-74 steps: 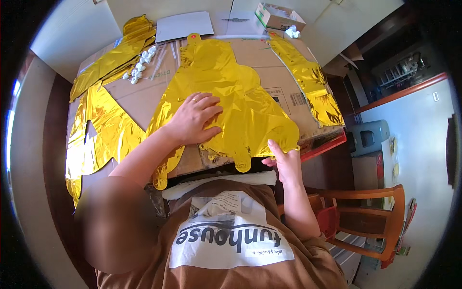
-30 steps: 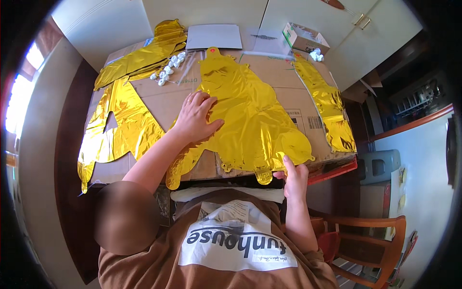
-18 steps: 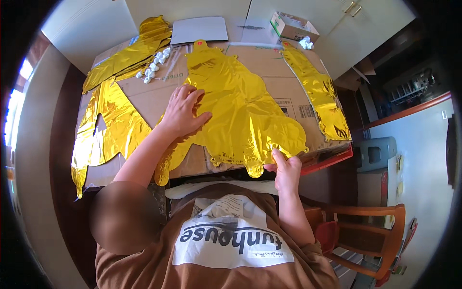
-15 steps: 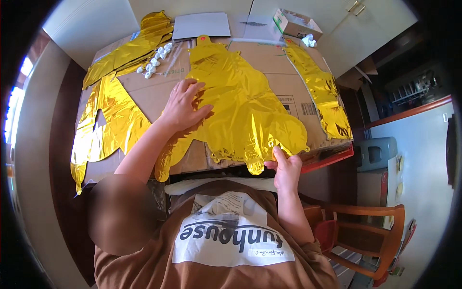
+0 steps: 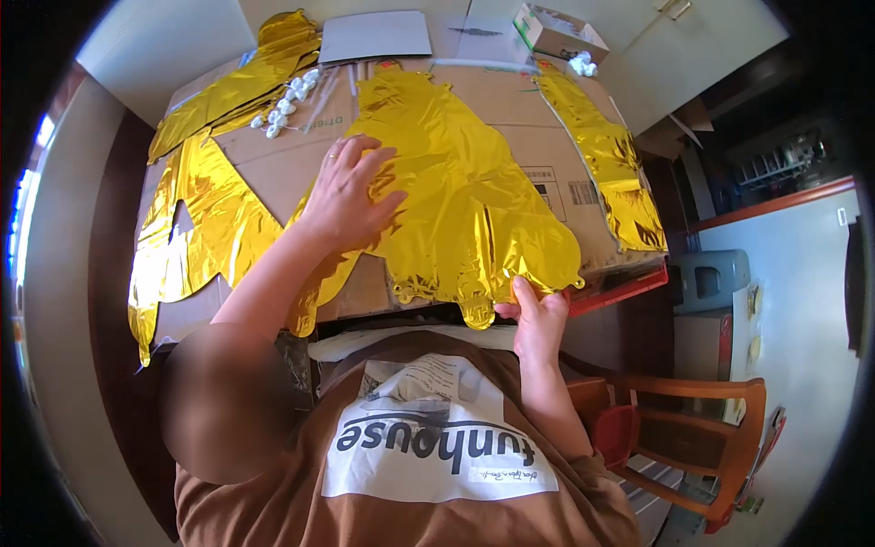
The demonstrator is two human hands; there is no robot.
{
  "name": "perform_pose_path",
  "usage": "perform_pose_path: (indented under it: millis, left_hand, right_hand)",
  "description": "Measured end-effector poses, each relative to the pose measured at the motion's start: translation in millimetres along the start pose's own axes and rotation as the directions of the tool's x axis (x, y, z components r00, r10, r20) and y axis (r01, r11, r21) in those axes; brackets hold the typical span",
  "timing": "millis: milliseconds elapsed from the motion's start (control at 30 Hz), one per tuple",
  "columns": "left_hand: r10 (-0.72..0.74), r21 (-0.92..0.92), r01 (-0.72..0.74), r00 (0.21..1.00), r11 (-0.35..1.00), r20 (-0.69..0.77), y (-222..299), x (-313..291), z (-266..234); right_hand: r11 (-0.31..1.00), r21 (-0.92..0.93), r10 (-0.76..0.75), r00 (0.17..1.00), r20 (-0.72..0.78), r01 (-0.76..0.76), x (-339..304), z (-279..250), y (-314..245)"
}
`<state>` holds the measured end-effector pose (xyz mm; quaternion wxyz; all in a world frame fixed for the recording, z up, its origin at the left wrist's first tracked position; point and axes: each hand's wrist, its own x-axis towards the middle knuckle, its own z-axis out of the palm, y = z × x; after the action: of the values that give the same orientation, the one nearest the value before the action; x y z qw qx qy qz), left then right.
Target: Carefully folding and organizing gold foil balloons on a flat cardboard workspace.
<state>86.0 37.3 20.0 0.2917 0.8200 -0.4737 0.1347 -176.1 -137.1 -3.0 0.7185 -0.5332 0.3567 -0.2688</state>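
A flat gold foil balloon [image 5: 447, 173], uninflated and with several small tabs on its edge, lies across the cardboard before me. My left hand [image 5: 351, 196] rests on its left part, fingers spread. At the near right edge my right hand [image 5: 538, 314] pinches the foil, thumb on top and the other fingers underneath. A rounded tab [image 5: 477, 313] of the balloon hangs over the cardboard's front edge, just left of that hand.
More flat gold foil [image 5: 214, 219] lies at the left, with a folded stack [image 5: 232, 96] behind it. Another gold strip [image 5: 602, 155] is at the right. White knotted bits [image 5: 283, 109], a white sheet [image 5: 375, 38] and a small box [image 5: 558, 35] sit farther back. A wooden chair [image 5: 693, 387] stands at right.
The whole view has shifted slightly. Both hands keep nearly the same places on the balloon; the foil by my right hand has flattened a little.
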Motion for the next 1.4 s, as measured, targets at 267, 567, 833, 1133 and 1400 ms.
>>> perform_pose_path:
  millis: [267,567,833,1133,1400]
  left_hand:
    - [0.363,-0.247,-0.324,0.922,0.913,0.134,35,-5,21]
    - [0.347,-0.284,-0.280,0.911,0.917,0.223,34,-7,27]
    - [0.354,-0.294,-0.283,0.908,0.913,0.224,28,-11,28]
    - [0.393,-0.278,-0.325,0.887,0.904,0.243,25,-9,28]
    - [0.348,-0.272,-0.273,0.894,0.923,0.282,31,-8,24]
  right_hand:
    - [0.997,-0.074,-0.029,1.000,0.011,0.030,-1,2,-4]
    - [0.675,-0.569,-0.485,0.864,0.139,0.470,-3,-3,-15]
    - [0.243,-0.556,-0.606,0.572,0.553,0.795,-18,34,-14]
    - [0.252,-0.402,-0.476,0.474,0.741,0.880,-13,20,0]
    - [0.330,-0.396,-0.533,0.515,0.671,0.857,23,-6,-21]
